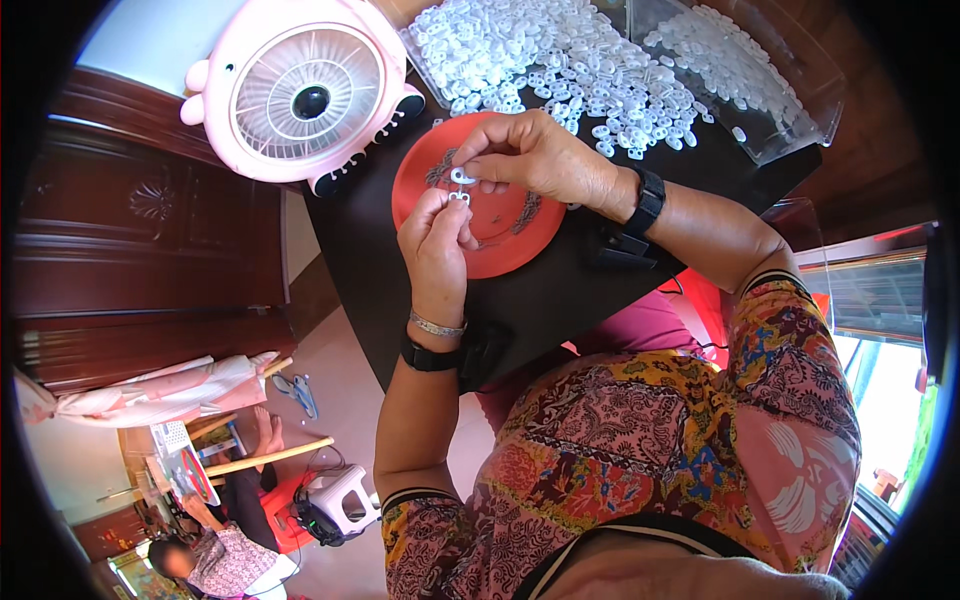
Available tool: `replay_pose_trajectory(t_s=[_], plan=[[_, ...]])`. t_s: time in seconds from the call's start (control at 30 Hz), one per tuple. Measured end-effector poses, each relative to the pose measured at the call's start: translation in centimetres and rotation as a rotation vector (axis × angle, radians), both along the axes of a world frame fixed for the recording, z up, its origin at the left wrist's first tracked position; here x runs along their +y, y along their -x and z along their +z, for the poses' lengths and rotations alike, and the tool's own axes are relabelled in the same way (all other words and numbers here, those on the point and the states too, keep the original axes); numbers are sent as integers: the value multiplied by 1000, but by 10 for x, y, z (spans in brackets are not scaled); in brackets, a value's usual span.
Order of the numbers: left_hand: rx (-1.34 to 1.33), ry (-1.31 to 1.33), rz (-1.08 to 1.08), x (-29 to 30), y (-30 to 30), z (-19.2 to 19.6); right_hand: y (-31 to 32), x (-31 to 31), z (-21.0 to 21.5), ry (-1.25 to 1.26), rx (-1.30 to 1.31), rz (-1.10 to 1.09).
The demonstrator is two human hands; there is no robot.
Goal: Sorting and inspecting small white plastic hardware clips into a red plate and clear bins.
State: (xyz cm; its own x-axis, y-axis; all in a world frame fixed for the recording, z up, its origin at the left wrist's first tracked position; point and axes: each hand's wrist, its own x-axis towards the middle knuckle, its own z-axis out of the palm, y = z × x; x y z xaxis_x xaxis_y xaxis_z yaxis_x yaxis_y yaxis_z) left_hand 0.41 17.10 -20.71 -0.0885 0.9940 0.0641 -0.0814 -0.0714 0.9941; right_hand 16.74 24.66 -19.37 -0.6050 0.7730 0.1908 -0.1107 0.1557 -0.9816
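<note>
Over a round red plate (500,258) on the dark table, my two hands meet. My right hand (535,158) pinches a small white plastic piece with a hole (461,176) between thumb and fingers. Just below it, my left hand (437,240) is closed on another small white piece (459,197), its thumb against the fingers. The two pieces are very close; whether they are joined is too small to tell. Small grey metal-looking parts (527,212) lie in the plate, partly hidden by my hands.
A heap of white two-holed plastic pieces (560,75) spreads across the table's far side. Right of it stands a clear bin (780,140) holding more. A pink fan (310,95) is at the far left. Another person (235,565) sits at the lower left, near a stool (342,505).
</note>
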Motion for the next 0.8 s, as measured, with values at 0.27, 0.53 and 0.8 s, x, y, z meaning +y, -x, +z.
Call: replay_pose_trajectory(t_s=[0.27, 0.53, 0.8], plan=[[60, -8, 24, -1, -2, 2, 0, -2, 2, -143, -47, -32], [72, -3, 22, -2, -3, 4, -1, -1, 3, 42, -5, 10], [62, 0, 26, -2, -3, 4, -1, -1, 4, 34, -11, 12]])
